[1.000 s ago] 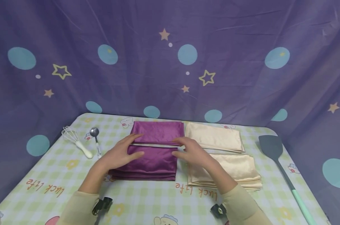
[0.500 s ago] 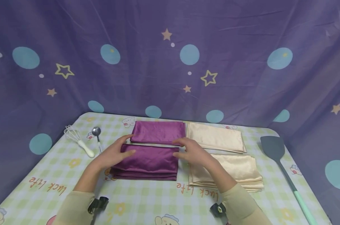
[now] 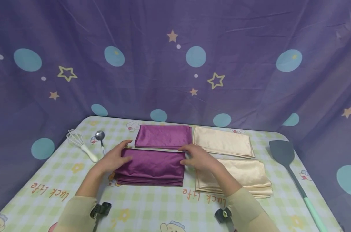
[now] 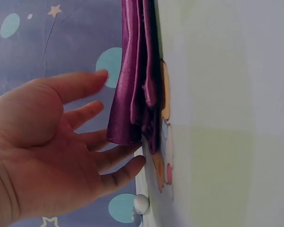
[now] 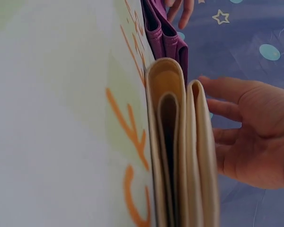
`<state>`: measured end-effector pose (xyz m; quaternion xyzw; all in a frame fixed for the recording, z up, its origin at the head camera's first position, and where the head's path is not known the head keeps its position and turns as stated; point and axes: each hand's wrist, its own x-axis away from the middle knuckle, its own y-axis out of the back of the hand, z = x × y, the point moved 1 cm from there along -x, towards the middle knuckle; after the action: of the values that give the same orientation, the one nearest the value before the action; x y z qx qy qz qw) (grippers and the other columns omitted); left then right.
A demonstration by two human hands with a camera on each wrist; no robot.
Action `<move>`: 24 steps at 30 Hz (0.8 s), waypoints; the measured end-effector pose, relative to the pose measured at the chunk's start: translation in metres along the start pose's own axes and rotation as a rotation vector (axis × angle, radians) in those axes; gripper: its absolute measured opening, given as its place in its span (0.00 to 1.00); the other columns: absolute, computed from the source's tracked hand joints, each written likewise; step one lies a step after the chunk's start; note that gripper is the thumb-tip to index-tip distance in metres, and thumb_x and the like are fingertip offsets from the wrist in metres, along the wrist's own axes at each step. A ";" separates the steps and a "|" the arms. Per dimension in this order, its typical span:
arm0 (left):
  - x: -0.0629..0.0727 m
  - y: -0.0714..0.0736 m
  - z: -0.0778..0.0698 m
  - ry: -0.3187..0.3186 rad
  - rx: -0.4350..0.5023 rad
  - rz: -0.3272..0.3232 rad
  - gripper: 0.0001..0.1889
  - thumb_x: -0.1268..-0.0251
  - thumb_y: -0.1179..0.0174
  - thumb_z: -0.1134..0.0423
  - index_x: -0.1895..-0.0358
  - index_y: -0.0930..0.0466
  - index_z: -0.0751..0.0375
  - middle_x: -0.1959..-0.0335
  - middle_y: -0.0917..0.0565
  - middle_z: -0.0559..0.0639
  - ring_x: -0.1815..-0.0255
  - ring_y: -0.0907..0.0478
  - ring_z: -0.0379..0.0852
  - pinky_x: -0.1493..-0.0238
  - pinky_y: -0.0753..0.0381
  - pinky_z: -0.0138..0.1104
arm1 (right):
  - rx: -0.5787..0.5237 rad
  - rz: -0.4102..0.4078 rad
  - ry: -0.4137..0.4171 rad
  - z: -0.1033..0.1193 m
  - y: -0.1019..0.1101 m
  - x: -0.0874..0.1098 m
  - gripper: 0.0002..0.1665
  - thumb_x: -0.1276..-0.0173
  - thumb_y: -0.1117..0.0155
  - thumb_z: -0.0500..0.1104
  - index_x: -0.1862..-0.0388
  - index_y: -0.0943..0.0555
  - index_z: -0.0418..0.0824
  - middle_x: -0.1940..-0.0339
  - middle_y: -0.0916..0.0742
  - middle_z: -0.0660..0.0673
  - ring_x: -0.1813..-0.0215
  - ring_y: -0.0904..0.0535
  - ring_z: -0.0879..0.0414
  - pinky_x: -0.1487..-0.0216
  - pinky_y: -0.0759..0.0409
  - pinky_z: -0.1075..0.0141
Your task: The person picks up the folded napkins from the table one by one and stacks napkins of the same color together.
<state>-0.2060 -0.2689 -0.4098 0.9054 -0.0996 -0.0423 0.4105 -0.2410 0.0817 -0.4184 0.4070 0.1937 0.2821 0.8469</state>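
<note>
A thick stack of folded purple satin cloth (image 3: 155,166) lies near the table's middle, a thinner folded purple cloth (image 3: 164,136) just behind it. My left hand (image 3: 113,159) is at the stack's left end, thumb over its top edge. In the left wrist view the spread fingers of the left hand (image 4: 52,151) reach beside the folded purple end. My right hand (image 3: 201,158) hovers at the stack's right edge, fingers loosely bent and apart from the thumb. Its wrist is over folded cream satin cloth (image 3: 248,174), whose layered folds (image 5: 180,142) fill the right wrist view's centre.
Another folded cream cloth (image 3: 222,140) lies at the back right. On the left are a white-handled whisk (image 3: 89,154) and a small metal-bowled spoon (image 3: 100,135). A grey spatula (image 3: 282,153) with a mint handle lies far right. A purple curtain (image 3: 152,80) hangs behind the table.
My left hand has slid left along the purple stack, from over the cloth to its left end. My right hand stays almost in place. The cloths have not moved.
</note>
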 end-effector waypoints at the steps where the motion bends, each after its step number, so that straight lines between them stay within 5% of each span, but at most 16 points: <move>1: 0.000 0.000 0.001 0.003 -0.002 0.003 0.36 0.31 0.37 0.65 0.24 0.43 0.69 0.31 0.32 0.76 0.30 0.38 0.74 0.30 0.41 0.64 | 0.003 0.003 -0.003 0.000 -0.001 -0.001 0.28 0.34 0.27 0.41 0.37 0.21 0.35 0.42 0.16 0.39 0.42 0.21 0.44 0.37 0.24 0.51; 12: -0.001 0.001 0.007 -0.015 -0.033 0.013 0.37 0.40 0.35 0.74 0.27 0.38 0.70 0.35 0.29 0.75 0.32 0.34 0.74 0.32 0.37 0.64 | 0.055 0.010 -0.053 -0.002 -0.005 -0.008 0.33 0.43 0.21 0.40 0.38 0.20 0.35 0.50 0.14 0.42 0.48 0.21 0.48 0.39 0.24 0.53; 20: -0.001 0.002 0.009 0.037 -0.045 0.019 0.38 0.44 0.33 0.76 0.28 0.36 0.73 0.36 0.28 0.75 0.34 0.33 0.74 0.32 0.36 0.63 | 0.067 0.016 -0.063 -0.003 -0.011 -0.012 0.33 0.46 0.19 0.38 0.40 0.18 0.36 0.49 0.13 0.42 0.49 0.20 0.49 0.40 0.24 0.54; 24: 0.000 0.002 0.011 0.077 -0.012 0.013 0.35 0.44 0.32 0.75 0.31 0.32 0.74 0.37 0.26 0.74 0.37 0.30 0.72 0.33 0.34 0.62 | 0.044 0.018 -0.101 -0.002 -0.012 -0.012 0.30 0.46 0.19 0.38 0.43 0.17 0.35 0.60 0.12 0.46 0.58 0.18 0.54 0.48 0.20 0.59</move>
<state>-0.2082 -0.2780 -0.4152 0.9033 -0.0894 -0.0053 0.4196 -0.2478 0.0692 -0.4278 0.4411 0.1535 0.2644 0.8438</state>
